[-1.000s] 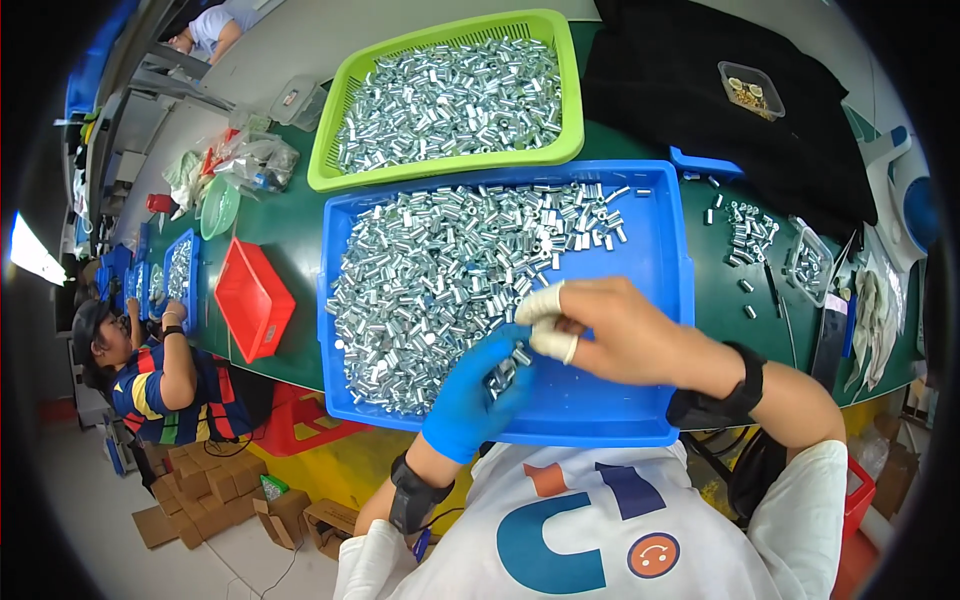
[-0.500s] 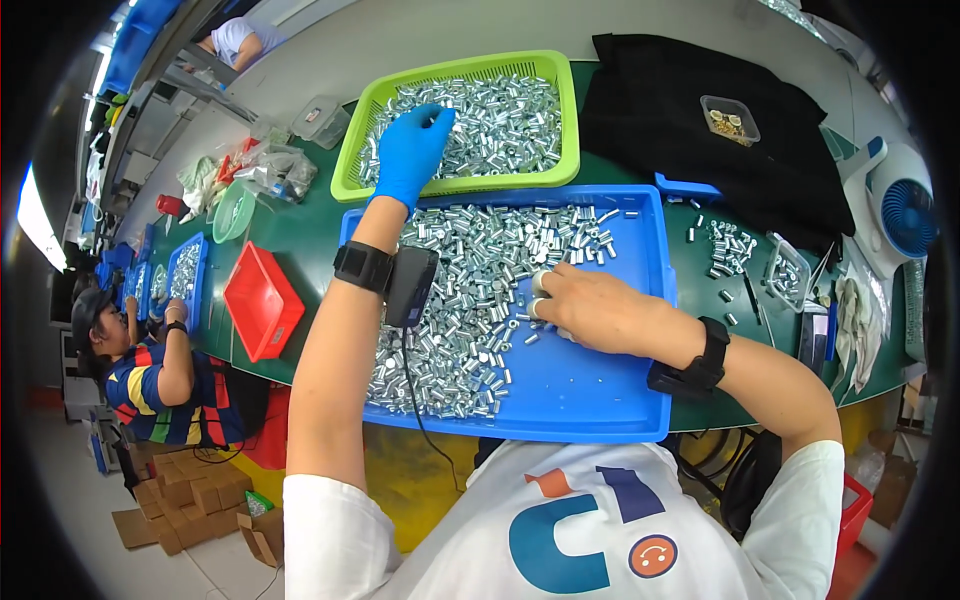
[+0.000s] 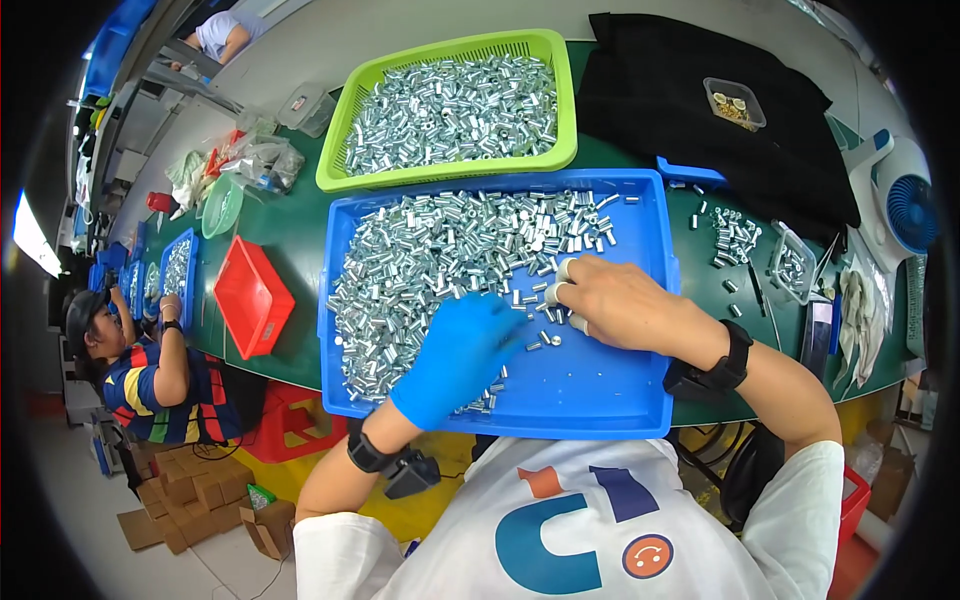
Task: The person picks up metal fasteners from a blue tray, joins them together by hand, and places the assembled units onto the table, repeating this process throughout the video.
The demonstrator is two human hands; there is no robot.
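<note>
A blue tray (image 3: 560, 405) before me holds a heap of short silvery metal sleeves (image 3: 440, 250), thickest on its left side. My left hand (image 3: 462, 355), in a blue glove, lies low over the heap with its fingers bent together toward the right; whatever they hold is hidden. Facing it, my right hand (image 3: 630, 308) has white finger cots on the fingertips. Its fingers are bent but apart, close to a few loose sleeves in the tray's middle, and none shows between them. Behind the tray stands a green basket (image 3: 568, 110) filled with similar sleeves.
A red bin (image 3: 250, 300) and a pale green bowl (image 3: 222, 207) stand left, near plastic bags. At right are spilled sleeves (image 3: 735, 240), a clear box (image 3: 792, 265), a cloth and a blue-white fan (image 3: 905, 210). A co-worker (image 3: 160, 385) sits at far left.
My left hand has come from the green basket down to the sleeves in the blue tray. My right hand has shifted slightly right, its fingers now more spread. The view has tilted a little.
</note>
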